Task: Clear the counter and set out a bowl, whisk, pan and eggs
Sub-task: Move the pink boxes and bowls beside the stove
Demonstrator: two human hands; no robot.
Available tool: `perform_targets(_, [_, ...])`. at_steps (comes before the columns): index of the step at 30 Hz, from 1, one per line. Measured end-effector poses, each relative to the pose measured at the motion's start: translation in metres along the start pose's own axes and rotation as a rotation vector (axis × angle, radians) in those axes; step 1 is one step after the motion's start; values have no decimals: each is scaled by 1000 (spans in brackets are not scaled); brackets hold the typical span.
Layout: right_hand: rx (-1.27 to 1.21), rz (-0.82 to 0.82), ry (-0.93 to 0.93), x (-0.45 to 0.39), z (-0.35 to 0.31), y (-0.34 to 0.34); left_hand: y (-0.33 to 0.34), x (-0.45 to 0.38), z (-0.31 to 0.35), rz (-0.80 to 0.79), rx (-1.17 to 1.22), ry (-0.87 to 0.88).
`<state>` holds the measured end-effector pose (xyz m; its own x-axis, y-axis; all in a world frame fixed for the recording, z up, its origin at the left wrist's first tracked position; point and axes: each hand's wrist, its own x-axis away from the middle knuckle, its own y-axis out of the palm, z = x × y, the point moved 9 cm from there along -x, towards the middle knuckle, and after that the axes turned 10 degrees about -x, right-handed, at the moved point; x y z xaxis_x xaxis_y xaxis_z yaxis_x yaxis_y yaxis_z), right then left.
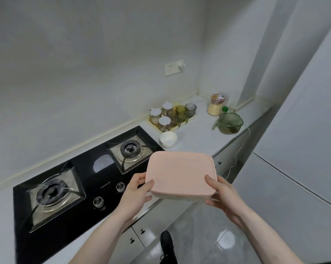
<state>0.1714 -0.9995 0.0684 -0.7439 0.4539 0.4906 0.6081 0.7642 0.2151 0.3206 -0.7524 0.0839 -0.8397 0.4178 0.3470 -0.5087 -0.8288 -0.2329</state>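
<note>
Head view: a pink-lidded container (181, 176), clear-walled below the lid, is held in the air above the front edge of the bench (195, 143), just right of the gas hob (80, 180). Left hand (136, 191) has its grip closed on the container's near left corner, thumb on the lid. Right hand (221, 195) has its grip closed on the near right corner likewise. Contents cannot be seen; whether it holds the eggs cannot be told.

A white bowl (168, 139) stands on the bench just beyond the hob's right burner. Judged set out. No whisk and no pan are visible; both judged outstanding.

Farther back, a tray of lidded seasoning jars and glasses (170, 117), a jar of grain (216, 105) and a green glass jug (230, 123) stand on the bench near the corner. Clearing is judged incomplete. Task judged at an early-to-middle stage.
</note>
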Motion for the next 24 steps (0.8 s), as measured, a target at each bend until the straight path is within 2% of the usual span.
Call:
perform_targets(5, [50,83,-16,-60,-30,-32,40,-65,7,-121,-64,-39])
perform_targets(11, [123,142,35,-150,-55,-46,65,-149,6,-145,-114,-126])
perform_targets(14, [153,160,48,-192,-61,-53,80,-188,9,-171,-196,-115])
perform_targets(19, [206,196,87,-243,-64,-73,111,-237,-5,-252,-295,-165])
perform_targets(24, [258,193,154,-290,-69,-92,137,-280,-10,-267,-350,-193])
